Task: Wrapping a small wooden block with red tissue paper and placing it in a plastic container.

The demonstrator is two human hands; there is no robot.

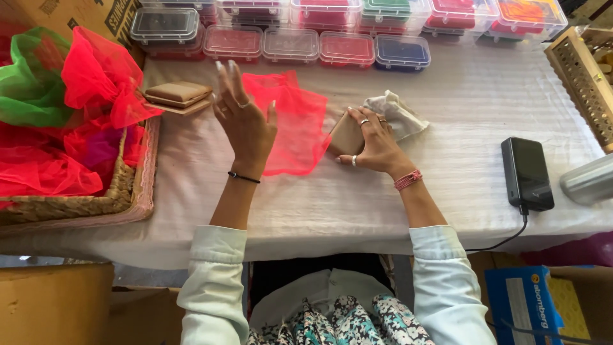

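Note:
My left hand (244,121) is raised above the table with its fingers spread and nothing in it. Just behind it a red net pouch (295,121) lies flat on the white cloth. A small brown block (347,135) is gripped in my right hand (375,144), at the pouch's right edge. A crumpled white cloth bag (397,114) lies right behind that hand. A short stack of flat brown blocks (177,97) rests on the table left of my left hand.
A woven basket (128,191) of red and green net pouches sits at left. Clear plastic boxes (290,43) line the table's far edge. A black power bank (527,172) with a cable lies at right, beside a metal cylinder (587,182) and a perforated wooden box (584,83).

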